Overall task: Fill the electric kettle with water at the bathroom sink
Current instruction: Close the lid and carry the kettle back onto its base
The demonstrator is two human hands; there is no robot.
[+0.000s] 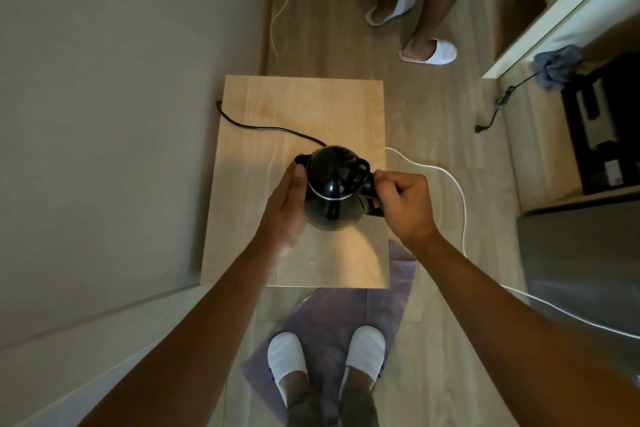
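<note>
A glossy black electric kettle [333, 188] with its lid on stands over a small light wooden table [339, 107], spout to the left and handle to the right. My right hand [403, 204] grips the kettle's handle with curled fingers. My left hand [285, 208] lies flat against the kettle's left side, thumb up near the spout. A black power cord [263, 128] runs from behind the kettle across the table to its left edge. No sink is in view.
A wall runs along the left. Another person in white slippers [429, 51] stands beyond the table. A white cable [453, 184] trails over the wood floor at the right, near shelving [540, 31] and a dark appliance [602, 135]. I stand on a purple mat [329, 312].
</note>
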